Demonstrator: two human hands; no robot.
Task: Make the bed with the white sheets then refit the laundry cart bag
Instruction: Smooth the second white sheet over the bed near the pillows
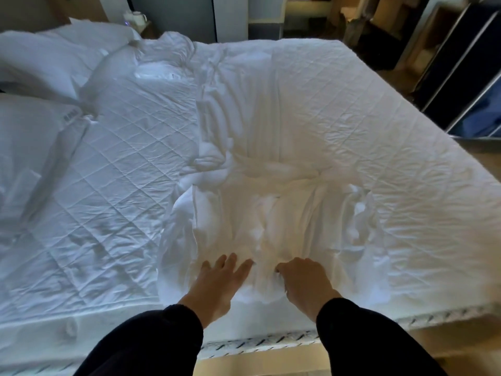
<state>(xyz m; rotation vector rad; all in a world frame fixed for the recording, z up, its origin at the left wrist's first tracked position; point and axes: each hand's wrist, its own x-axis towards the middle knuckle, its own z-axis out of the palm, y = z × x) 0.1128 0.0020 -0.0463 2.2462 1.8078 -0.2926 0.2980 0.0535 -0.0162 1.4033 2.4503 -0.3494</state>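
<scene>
A bunched white sheet (271,164) lies in folds down the middle of the bed, over the quilted mattress pad (113,191). My left hand (221,283) lies on the sheet's near end with its fingers straight and spread. Beside it, my right hand (305,280) has its fingers curled into the sheet's fabric, gripping a fold. Both hands are near the mattress's front edge (257,343). Dark sleeves cover both forearms.
White pillows (32,137) and a crumpled duvet (67,58) lie at the bed's left end. A kettle (135,17) stands on a small table behind. A dark framed cart or rack (461,77) stands at the far right, with wooden floor around the bed.
</scene>
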